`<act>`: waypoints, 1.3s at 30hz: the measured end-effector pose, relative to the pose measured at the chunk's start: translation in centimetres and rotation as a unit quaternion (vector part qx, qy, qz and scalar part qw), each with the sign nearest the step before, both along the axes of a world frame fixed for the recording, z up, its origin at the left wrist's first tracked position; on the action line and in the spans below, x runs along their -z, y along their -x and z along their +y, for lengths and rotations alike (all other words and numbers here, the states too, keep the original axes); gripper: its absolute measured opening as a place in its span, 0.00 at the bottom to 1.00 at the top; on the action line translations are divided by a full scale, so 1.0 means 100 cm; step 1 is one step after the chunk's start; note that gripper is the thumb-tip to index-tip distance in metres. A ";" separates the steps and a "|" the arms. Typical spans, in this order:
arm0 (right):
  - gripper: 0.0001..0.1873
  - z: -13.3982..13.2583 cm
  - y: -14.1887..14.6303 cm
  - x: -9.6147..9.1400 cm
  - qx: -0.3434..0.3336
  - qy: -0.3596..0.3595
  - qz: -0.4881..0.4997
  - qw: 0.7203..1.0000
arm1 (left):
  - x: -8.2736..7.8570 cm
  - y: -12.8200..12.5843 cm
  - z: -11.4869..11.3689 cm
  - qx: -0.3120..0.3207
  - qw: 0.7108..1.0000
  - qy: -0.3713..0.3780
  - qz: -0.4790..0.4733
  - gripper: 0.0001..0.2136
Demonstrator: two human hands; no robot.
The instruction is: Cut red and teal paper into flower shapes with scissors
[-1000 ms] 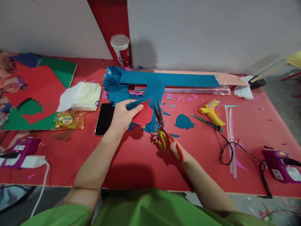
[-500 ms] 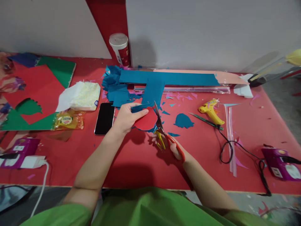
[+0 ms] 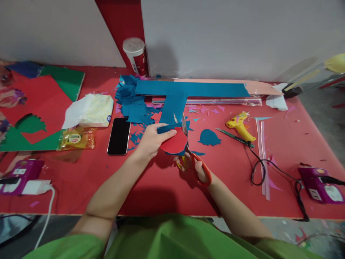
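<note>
Pinched between the thumb and fingers of my left hand (image 3: pixel 155 139) is a rounded red paper cutout (image 3: pixel 174 142) laid over blue paper (image 3: pixel 169 128). My right hand (image 3: pixel 198 167) grips scissors (image 3: pixel 201 172) with red and yellow handles. Their blades point away from me, slightly parted at the tips, at the right edge of the red and blue paper. A blue paper shape (image 3: pixel 209 137) with a scalloped lower edge lies on the table to the right of the scissors. Blue scraps lie beneath and around my left hand.
A black-screened phone (image 3: pixel 119 136) lies left of my left hand. Long blue paper strips (image 3: pixel 192 89) stretch along the back. At right are a yellow glue gun (image 3: pixel 240 126), a craft knife (image 3: pixel 234 137) and a cord. A lidded cup (image 3: pixel 136 57) stands by the wall; red sheets (image 3: pixel 51 104) lie left.
My left hand and the paper have shifted right, further against the scissors. The scissor blades sit more upright, and more blue scraps show beside the phone.
</note>
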State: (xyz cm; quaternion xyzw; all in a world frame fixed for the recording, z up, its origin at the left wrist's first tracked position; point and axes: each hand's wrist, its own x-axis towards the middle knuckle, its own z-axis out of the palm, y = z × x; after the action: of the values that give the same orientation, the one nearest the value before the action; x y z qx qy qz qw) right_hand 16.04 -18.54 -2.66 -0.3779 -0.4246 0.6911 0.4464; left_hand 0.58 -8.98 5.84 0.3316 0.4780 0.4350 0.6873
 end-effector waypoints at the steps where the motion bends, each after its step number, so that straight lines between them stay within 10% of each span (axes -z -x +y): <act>1: 0.37 0.000 0.000 0.000 0.004 0.002 0.002 1.000 | 0.000 -0.002 -0.001 -0.011 1.000 0.010 0.000 0.15; 39: 0.37 0.001 0.018 -0.016 -0.040 0.064 0.024 0.997 | 0.009 -0.032 -0.029 -0.067 0.982 0.087 -0.151 0.11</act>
State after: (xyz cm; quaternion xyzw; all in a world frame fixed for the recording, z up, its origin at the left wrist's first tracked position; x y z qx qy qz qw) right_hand 14.21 -18.41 -1.10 -0.3716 -0.3838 0.7431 0.4030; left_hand 3.74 -11.85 4.99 0.1681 0.4265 0.4818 0.7468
